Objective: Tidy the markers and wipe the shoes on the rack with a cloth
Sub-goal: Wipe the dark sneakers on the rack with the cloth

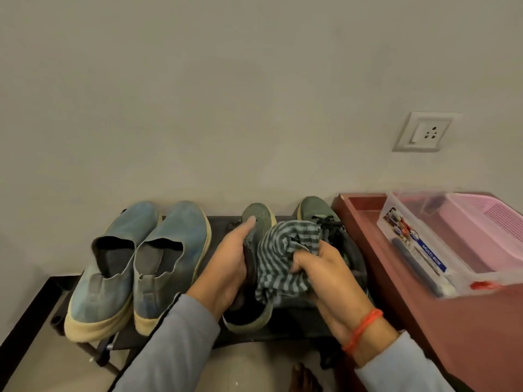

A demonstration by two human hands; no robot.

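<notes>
1. The left hand (226, 267) is wrapped around a green shoe (256, 230) in the middle of the rack, thumb up on its top.
2. The right hand (325, 278) squeezes a striped cloth (283, 258) in its curled fingers, and the cloth lies against that shoe.
3. A second green shoe (315, 210) sits just to the right, toe to the wall.
4. Two blue shoes (135, 256) stand side by side on the left.
5. The rack (283, 332) is dark and low, pushed up to a plain pale wall (226, 94).
6. To the right is a red-brown table (424, 321) with a clear box (418, 250) and a pink basket (486, 224) on it.
7. Markers (407, 258) lie inside the clear box.
8. A white socket (424, 132) is on the wall above the table.
</notes>
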